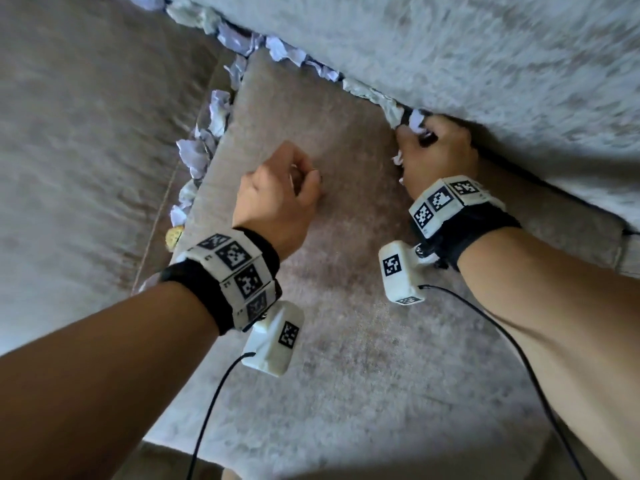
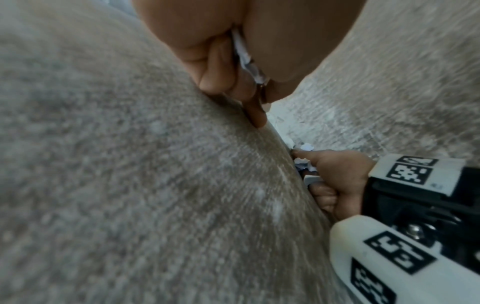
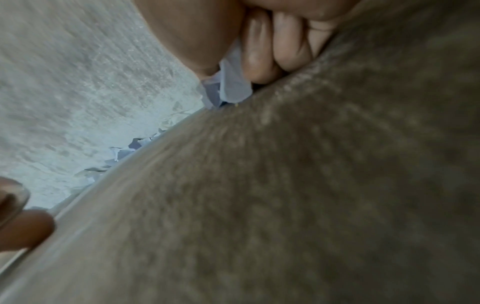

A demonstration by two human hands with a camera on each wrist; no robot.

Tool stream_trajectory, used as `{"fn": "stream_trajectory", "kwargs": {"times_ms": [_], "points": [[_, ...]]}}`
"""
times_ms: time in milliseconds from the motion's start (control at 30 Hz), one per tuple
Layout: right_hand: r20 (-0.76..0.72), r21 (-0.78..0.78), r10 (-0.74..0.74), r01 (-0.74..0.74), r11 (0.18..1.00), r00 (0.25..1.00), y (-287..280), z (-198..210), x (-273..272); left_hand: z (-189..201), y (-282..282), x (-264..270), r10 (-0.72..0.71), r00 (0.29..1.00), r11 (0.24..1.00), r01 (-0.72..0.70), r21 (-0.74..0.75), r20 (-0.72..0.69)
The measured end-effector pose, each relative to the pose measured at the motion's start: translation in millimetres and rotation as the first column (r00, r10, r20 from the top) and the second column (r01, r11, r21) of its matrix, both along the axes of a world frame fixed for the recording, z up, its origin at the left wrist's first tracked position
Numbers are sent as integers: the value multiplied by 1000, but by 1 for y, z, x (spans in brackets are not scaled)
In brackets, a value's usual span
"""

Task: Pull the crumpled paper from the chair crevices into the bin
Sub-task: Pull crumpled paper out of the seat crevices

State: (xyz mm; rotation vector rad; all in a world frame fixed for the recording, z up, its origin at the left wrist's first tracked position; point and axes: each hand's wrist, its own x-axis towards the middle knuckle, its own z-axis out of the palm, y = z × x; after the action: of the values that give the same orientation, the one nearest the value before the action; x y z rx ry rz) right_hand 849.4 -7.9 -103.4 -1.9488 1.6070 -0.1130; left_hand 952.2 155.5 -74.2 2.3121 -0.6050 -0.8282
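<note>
Crumpled white paper fills the chair's crevices, along the left side and along the back of the seat cushion. My right hand is at the back crevice, fingers curled round a paper wad that is still partly tucked under the backrest. My left hand hovers over the middle of the cushion as a fist and holds a small piece of paper between fingers and palm. No bin is in view.
The padded armrest rises on the left and the backrest at the top right. A small yellowish object sits low in the left crevice. Cables hang from both wrist cameras over the cushion's front.
</note>
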Motion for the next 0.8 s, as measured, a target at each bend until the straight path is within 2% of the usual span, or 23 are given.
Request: {"fn": "stream_trajectory", "kwargs": {"times_ms": [233, 333, 467, 567, 633, 733, 800], "points": [[-62, 25, 31, -29, 999, 998, 10, 9, -1, 4, 0, 6, -17, 999, 1000, 17, -26, -37], [-77, 115, 29, -20, 993, 997, 14, 18, -8, 6, -11, 8, -83, 996, 996, 82, -18, -35], [-87, 154, 13, 1, 988, 996, 19, 21, -28, 2, -38, 7, -156, 985, 988, 156, -11, -75], [-28, 206, -20, 25, 978, 999, 28, 14, -42, -2, -60, 3, -197, 978, 980, 196, -16, -70], [58, 213, -67, 53, 976, 996, 33, 8, -52, -4, -74, -1, -292, 956, 956, 291, -33, -32], [159, 198, -86, 53, 979, 984, 34, 3, -63, -9, -95, -6, -484, 873, 874, 480, 73, 56], [202, 201, -89, 47, 978, 975, 34, 2, -67, -15, -108, -7, -525, 845, 847, 506, 165, 102]]}}
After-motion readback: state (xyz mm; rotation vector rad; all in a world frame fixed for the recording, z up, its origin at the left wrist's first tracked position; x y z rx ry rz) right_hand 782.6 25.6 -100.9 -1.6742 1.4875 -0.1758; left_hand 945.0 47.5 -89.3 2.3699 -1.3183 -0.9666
